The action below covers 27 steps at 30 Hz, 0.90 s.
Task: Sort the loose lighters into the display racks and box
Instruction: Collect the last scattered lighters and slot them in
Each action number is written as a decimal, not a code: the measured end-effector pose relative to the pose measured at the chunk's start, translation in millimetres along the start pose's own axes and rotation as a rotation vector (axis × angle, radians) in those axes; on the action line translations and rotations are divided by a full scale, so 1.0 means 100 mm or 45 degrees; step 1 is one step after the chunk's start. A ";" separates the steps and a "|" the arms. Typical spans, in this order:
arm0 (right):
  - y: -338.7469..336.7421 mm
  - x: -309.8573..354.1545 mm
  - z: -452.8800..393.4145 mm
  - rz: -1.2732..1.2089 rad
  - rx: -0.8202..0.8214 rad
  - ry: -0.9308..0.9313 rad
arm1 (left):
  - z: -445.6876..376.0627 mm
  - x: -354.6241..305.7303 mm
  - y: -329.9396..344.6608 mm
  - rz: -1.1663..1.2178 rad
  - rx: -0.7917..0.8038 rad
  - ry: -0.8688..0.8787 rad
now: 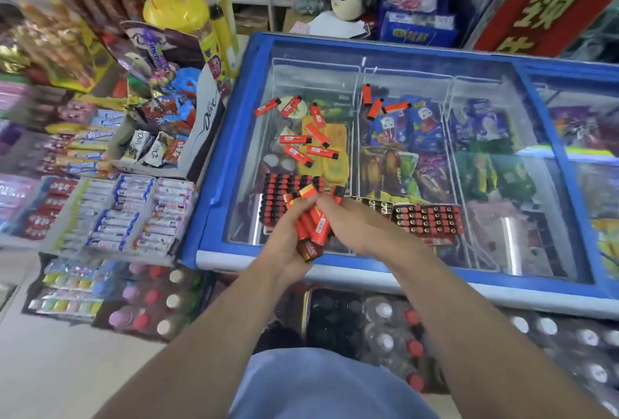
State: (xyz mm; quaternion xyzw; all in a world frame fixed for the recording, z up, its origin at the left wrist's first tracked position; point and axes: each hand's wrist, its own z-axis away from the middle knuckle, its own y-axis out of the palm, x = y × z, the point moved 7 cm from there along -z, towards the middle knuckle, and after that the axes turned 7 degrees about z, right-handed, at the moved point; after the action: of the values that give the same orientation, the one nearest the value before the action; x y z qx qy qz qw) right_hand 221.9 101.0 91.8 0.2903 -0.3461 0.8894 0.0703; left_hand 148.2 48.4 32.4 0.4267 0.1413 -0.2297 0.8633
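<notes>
Over the near blue rim of the freezer (214,241), hemmed by the candy shelf (110,210) at left. Left hand (288,237) clenched around a bundle of red lighters (313,224); right hand (351,221) curled onto the same bundle. Loose lighters (311,140) scattered on the glass beyond two display racks (427,219).

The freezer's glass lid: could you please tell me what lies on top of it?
On the glass lid: loose lighters, two racks. The hands hide part of both.
</notes>
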 end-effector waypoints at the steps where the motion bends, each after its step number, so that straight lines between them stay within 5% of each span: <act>1: 0.05 -0.03 0.01 -0.013 0.008 -0.001 | 0.05 0.04 -0.04 0.037 -0.013 -0.002; 4: 0.22 -0.13 0.04 -0.150 0.030 0.013 | 0.13 0.16 -0.18 0.142 -0.040 -0.010; 8: 0.33 -0.29 0.02 -0.714 -0.080 0.053 | 0.14 0.27 -0.47 0.252 0.034 -0.072; 12: 0.32 -0.48 -0.01 -0.586 -0.323 0.103 | 0.15 0.25 -0.67 0.392 0.142 -0.168; 14: 0.41 -0.54 -0.08 -0.544 -0.354 0.154 | 0.13 0.21 -0.84 0.356 0.063 -0.174; 18: 0.71 -0.62 -0.32 -0.944 -0.336 0.309 | 0.11 0.13 -1.17 0.247 -0.109 -0.202; 27: 1.16 -0.57 -0.68 -1.323 -0.566 0.426 | -0.01 -0.14 -1.47 -0.017 -0.196 -0.238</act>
State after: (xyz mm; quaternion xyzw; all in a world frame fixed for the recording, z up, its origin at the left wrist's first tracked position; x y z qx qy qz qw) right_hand 199.4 63.2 -47.3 0.2558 -0.3208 0.6781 0.6098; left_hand 59.8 -25.4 -60.7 0.3350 0.0802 -0.2627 0.9013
